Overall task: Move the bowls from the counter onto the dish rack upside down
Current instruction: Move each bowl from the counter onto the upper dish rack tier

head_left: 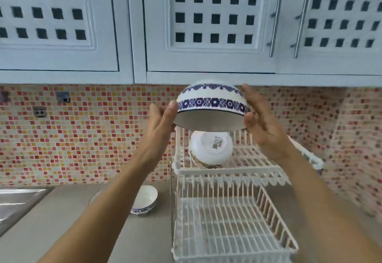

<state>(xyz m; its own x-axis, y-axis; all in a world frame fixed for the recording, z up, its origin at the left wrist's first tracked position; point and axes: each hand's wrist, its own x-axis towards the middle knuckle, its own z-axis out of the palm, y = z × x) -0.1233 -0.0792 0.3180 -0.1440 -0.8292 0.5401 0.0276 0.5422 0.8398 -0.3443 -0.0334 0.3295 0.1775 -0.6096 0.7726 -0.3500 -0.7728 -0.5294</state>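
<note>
Blue-banded bowl (211,105) inverted, rim down, pressed between both palms — left hand (163,118) at 9 o'clock, right hand (260,118) at 3, fingers spread flat. Held above dish rack (229,171) top tier; landing spot lies at 6 o'clock — beside white bowl (210,149) already inverted there

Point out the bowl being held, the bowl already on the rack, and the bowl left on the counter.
Held bowl (213,103): head view, on its blue flowered band.
Racked bowl (210,149): head view, on its upturned base.
Counter bowl (145,197): head view, on its white inside.
</note>
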